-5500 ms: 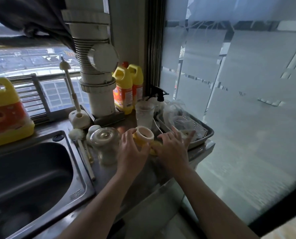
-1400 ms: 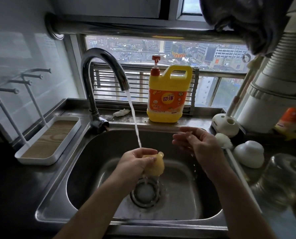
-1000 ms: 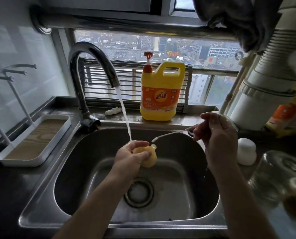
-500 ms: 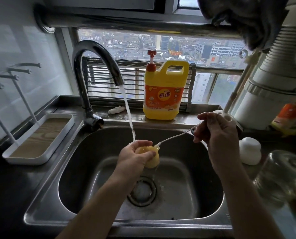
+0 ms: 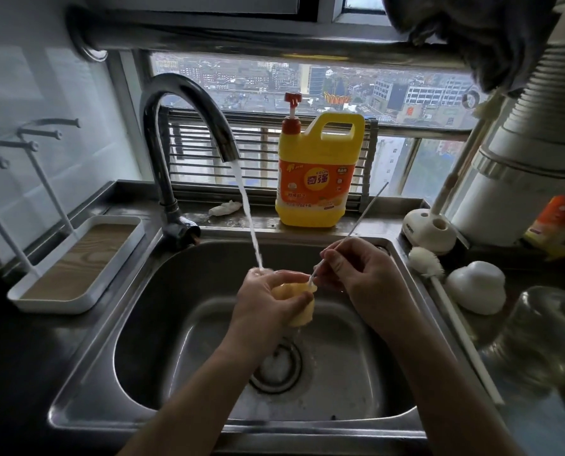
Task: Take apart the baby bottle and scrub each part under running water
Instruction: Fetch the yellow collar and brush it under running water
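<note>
My left hand [image 5: 266, 302] grips a yellow bottle part [image 5: 302, 312] over the steel sink [image 5: 136, 327], just under the stream from the curved tap [image 5: 189, 103]. My right hand [image 5: 361, 274] pinches a thin white brush [image 5: 365, 210]; its tip pokes into the top of the yellow part and its handle slants up to the right. Water falls onto my left fingers and runs down to the drain [image 5: 276, 366]. The clear glass bottle body [image 5: 547, 337] lies on the counter at the right, next to a white dome cap [image 5: 475, 286].
A yellow detergent jug [image 5: 317, 172] stands on the sill behind the sink. A long bottle brush [image 5: 439, 291] lies along the sink's right rim, near its white holder [image 5: 427, 230]. A white drying tray [image 5: 77, 261] with pegs sits at the left. A wide pipe [image 5: 531, 159] rises at right.
My right hand has come left and down, close to my left hand. The thin brush has swung more upright and gone deeper into the yellow part.
</note>
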